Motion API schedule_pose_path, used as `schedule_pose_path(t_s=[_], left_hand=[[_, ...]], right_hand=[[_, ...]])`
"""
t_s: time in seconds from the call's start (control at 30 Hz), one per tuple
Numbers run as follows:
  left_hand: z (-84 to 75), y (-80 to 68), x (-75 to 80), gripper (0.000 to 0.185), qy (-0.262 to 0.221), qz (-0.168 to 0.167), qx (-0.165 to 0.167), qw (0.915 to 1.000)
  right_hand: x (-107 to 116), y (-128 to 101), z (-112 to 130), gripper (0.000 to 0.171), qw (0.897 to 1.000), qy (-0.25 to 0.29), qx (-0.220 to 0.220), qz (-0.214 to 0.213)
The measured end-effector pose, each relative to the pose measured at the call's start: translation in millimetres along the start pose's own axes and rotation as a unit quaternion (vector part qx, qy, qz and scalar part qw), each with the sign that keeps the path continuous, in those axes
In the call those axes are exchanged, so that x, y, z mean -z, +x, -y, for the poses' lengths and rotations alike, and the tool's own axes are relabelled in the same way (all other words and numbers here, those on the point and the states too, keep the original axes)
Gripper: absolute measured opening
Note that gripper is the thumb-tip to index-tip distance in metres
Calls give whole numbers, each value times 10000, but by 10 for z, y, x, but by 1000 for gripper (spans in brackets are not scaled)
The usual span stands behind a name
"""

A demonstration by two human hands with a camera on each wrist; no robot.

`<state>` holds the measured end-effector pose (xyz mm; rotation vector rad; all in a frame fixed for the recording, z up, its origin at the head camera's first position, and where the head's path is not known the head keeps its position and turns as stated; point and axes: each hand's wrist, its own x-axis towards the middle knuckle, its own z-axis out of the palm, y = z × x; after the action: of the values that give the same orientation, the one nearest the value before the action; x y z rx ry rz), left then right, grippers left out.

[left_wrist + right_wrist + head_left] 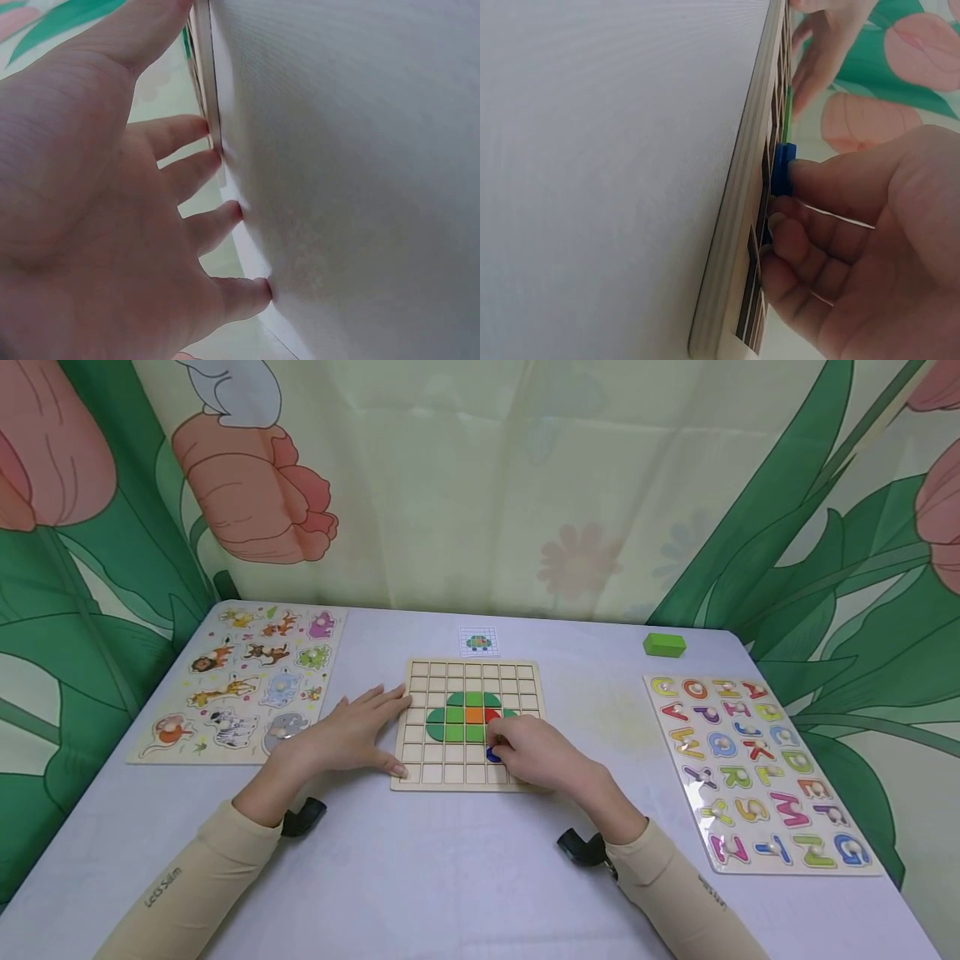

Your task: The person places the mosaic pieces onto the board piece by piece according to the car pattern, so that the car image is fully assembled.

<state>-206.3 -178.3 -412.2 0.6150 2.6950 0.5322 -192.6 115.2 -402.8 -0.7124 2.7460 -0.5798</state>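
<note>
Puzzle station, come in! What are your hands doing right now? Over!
Left hand flat, steadying grid board. Right hand pinching blue piece at the board. Nothing in the way.

Table [450, 877]: grid board [420, 774], two puzzles, card, green block [663, 645].

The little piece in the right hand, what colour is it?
Blue; the right wrist view shows it best.

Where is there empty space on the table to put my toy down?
Bare cloth lies along the near table edge, between the two sleeves. A strip is also free between the grid board and the alphabet puzzle, near the green block. It is crowded at the board, where the left hand rests and the right hand pinches a blue piece. The animal puzzle fills the left.
</note>
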Motion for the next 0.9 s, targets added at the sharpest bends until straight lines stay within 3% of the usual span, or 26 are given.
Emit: schedule_pose_path(t_s=[0.5,0.63,0.9], left_hand=[[-14,-25,16,113,26,-9,-6,10000],[-10,-28,11,114,1,-21,1,10000],[-1,-5,1,115,22,-8,-4,10000]], right_hand=[[-15,40,-25,13,9970,402,-648,-93],[-20,44,-17,16,9964,409,-714,-199],[-7,15,7,7,9964,404,-737,-141]])
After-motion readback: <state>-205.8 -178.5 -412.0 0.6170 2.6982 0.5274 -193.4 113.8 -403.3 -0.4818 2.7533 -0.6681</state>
